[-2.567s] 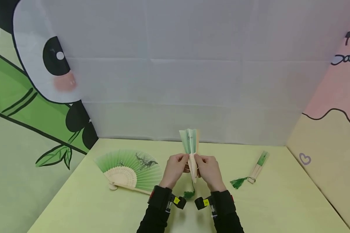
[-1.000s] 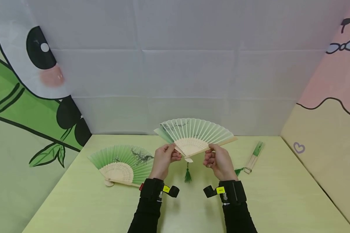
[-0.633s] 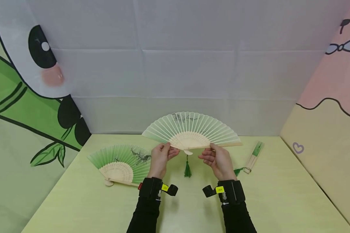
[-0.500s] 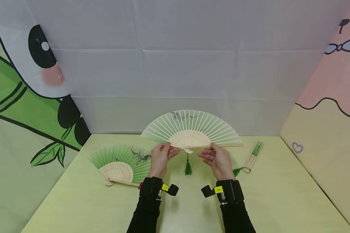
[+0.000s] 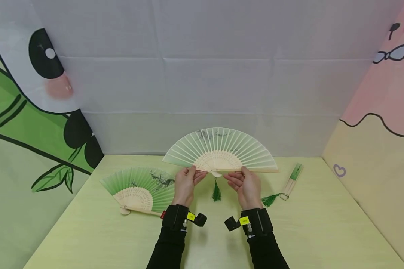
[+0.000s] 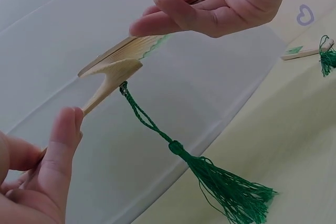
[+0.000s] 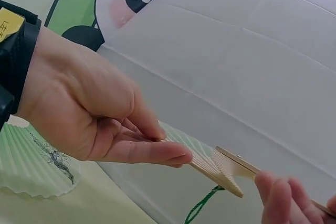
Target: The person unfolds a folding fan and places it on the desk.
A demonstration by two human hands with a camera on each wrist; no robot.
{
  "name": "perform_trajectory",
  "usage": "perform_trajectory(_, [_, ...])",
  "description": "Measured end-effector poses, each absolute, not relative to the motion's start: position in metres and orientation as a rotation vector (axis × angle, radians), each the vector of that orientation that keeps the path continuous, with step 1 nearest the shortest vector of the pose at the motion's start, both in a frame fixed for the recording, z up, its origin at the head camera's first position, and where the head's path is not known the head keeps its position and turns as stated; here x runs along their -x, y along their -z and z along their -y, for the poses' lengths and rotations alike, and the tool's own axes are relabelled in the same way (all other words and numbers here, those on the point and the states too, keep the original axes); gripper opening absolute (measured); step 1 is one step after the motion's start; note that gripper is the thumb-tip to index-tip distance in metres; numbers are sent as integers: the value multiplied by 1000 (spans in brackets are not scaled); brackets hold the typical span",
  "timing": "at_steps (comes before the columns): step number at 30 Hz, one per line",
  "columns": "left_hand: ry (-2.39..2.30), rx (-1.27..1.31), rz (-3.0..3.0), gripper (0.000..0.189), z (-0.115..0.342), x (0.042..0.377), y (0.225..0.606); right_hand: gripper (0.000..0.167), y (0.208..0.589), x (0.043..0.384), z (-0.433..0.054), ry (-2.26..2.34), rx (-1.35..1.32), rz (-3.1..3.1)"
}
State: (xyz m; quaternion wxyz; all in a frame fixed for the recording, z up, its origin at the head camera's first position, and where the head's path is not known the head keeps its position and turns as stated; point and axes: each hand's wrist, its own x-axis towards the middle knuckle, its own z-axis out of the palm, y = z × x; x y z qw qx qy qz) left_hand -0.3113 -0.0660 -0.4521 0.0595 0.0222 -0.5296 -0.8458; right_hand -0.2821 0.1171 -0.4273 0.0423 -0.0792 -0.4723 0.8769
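A pale green folding fan (image 5: 219, 149) with cream wooden ribs is spread wide above the table, its arc upward. My left hand (image 5: 184, 185) pinches its left end stick between thumb and fingers. At the opposite end stick, my right hand (image 5: 248, 186) pinches the wood near the pivot, other fingers loosely extended. From the pivot hangs a dark green tassel (image 6: 226, 182), clear of the table. In the right wrist view the left hand (image 7: 89, 98) and part of the right hand (image 7: 291, 200) meet the fan's lower edge.
A second green fan (image 5: 138, 190) lies spread on the table, left of my left hand, which overlaps its right side. Folded, a third fan (image 5: 292, 181) with a green tassel (image 5: 270, 200) lies at right. A grey cloth wall (image 5: 215, 74) stands behind the table (image 5: 306, 231).
The held fan has gone from nearly folded to fully spread as my hands moved apart. In the last half second, my right hand shifted slightly left.
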Motion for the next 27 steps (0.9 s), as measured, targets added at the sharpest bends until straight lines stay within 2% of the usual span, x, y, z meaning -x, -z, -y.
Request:
perform_trajectory(9, [2611, -91, 1642, 20, 71, 318, 461, 30, 439, 277, -108, -2712, 376, 1346])
perform_trajectory(15, [2569, -100, 1873, 23, 86, 339, 462, 29, 449, 274, -94, -2803, 499, 1215])
perform_trajectory(27, [2388, -280, 2303, 30, 103, 363, 474, 28, 473, 269, -81, -2994, 723, 997])
